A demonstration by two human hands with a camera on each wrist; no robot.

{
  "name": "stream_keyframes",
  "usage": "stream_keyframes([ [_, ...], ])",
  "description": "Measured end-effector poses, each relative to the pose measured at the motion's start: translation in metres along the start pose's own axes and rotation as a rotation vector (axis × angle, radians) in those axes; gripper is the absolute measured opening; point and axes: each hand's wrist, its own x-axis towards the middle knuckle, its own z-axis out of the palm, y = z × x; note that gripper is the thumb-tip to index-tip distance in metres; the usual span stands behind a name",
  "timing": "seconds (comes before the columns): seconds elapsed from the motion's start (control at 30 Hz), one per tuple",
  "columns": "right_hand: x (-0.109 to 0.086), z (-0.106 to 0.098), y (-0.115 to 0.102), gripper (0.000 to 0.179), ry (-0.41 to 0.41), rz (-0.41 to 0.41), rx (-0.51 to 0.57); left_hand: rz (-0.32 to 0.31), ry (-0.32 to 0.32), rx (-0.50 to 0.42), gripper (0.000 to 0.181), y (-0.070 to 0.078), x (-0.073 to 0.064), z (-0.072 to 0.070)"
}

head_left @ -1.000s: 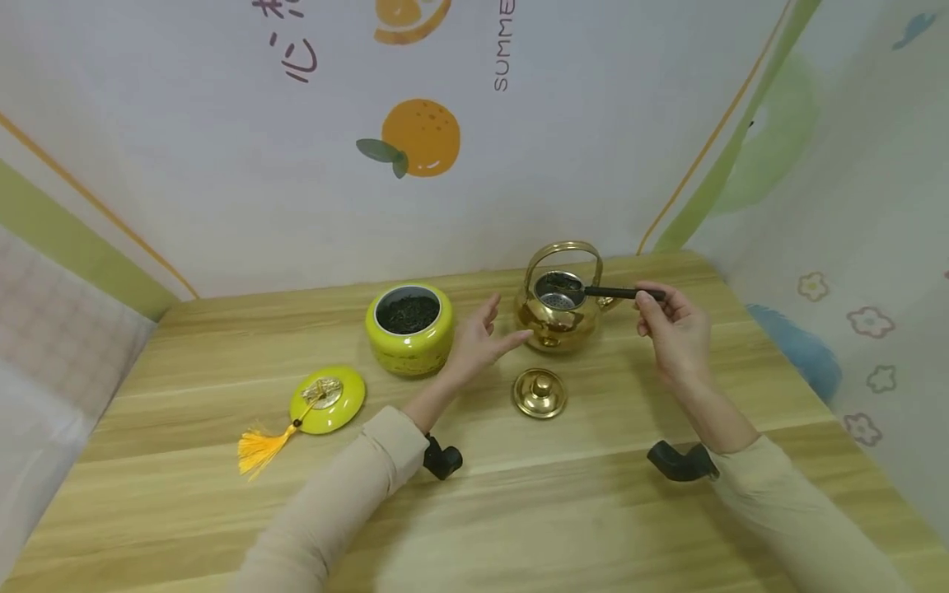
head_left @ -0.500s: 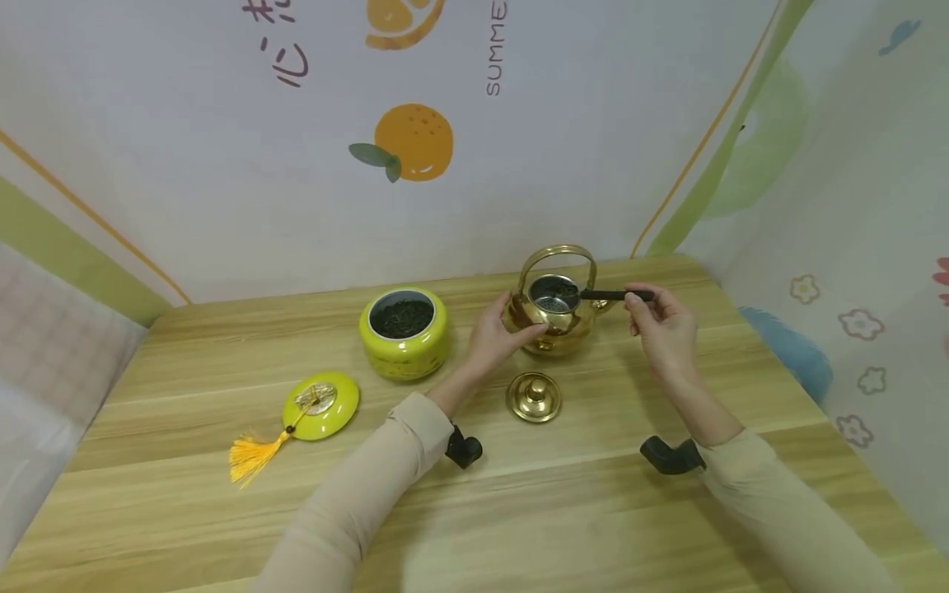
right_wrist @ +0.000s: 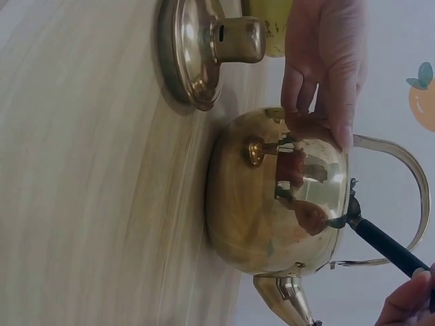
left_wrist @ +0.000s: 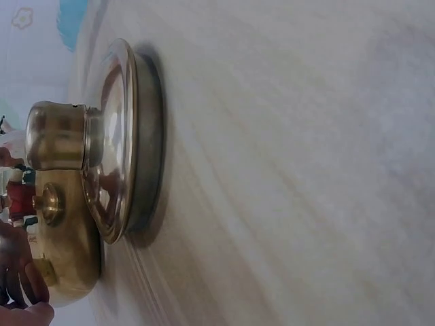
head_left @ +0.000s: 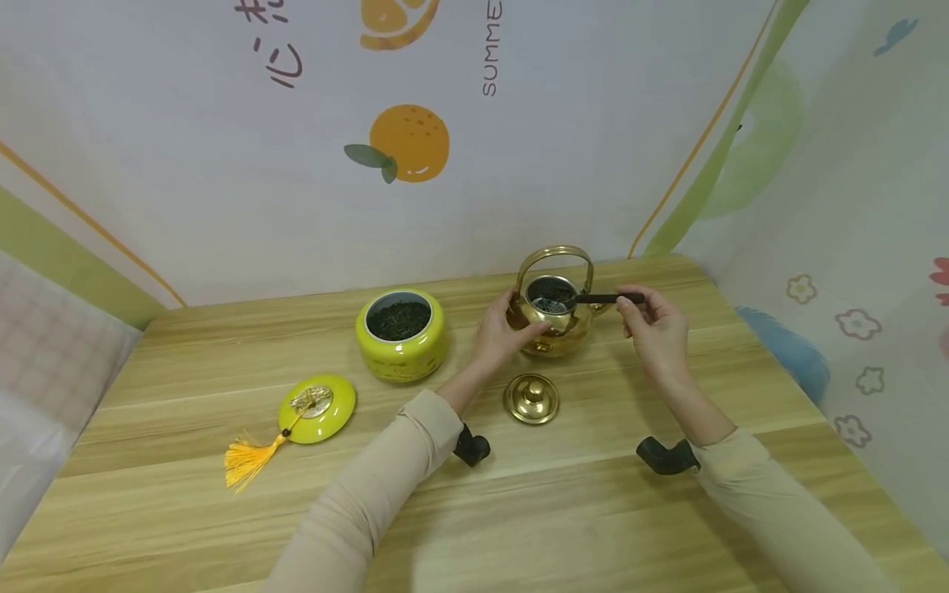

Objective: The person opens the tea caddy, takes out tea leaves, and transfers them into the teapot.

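A gold teapot [head_left: 567, 339] with a raised handle stands uncovered at the back of the table, a perforated metal strainer in its mouth. My left hand [head_left: 498, 336] holds the teapot's left side, thumb near the rim, as the right wrist view [right_wrist: 326, 75] also shows. Between thumb and fingers, my right hand [head_left: 658, 329] pinches the dark handle of a tea scoop [head_left: 604, 298], whose head lies inside the teapot's opening. Dark tea leaves are visible there. The gold teapot lid [head_left: 532, 403] lies knob up in front of the teapot.
Left of the teapot sits a yellow-green tea jar [head_left: 404, 358], uncovered, with dark tea leaves inside. Its lid [head_left: 332, 416] with an orange tassel [head_left: 250, 461] lies nearer on the wooden table [head_left: 519, 527]. The teapot's spout [right_wrist: 285, 295] points right.
My left hand has moved right, from between jar and teapot onto the teapot's side. The scoop's head, seen loaded with leaves earlier, has turned and dipped lower; leaves now lie in the strainer.
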Motion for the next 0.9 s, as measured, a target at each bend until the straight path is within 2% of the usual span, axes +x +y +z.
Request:
stream_keyframes([
  [0.2,-0.004,0.005,-0.007,0.021,-0.027,0.011,-0.074,0.019,0.012,0.021,0.079,-0.001,0.001,0.001],
  [0.33,-0.004,0.007,-0.004,0.021,-0.035,0.006,-0.108,0.026,0.017,0.028,0.078,-0.002,0.003,0.001],
  [0.43,0.000,0.006,0.006,0.020,-0.043,-0.018,-0.122,0.038,0.020,0.027,0.078,-0.003,0.003,0.001],
  [0.57,-0.001,0.006,0.006,0.022,-0.090,-0.054,-0.161,0.046,0.019,0.025,0.076,-0.003,0.003,0.001],
  [0.73,-0.007,0.009,-0.006,0.021,-0.143,-0.103,-0.204,0.048,0.021,0.035,0.075,-0.003,0.004,0.001],
  [0.9,-0.013,0.013,-0.016,0.020,-0.129,-0.136,-0.223,0.035,0.017,0.047,0.076,-0.003,0.004,0.000],
])
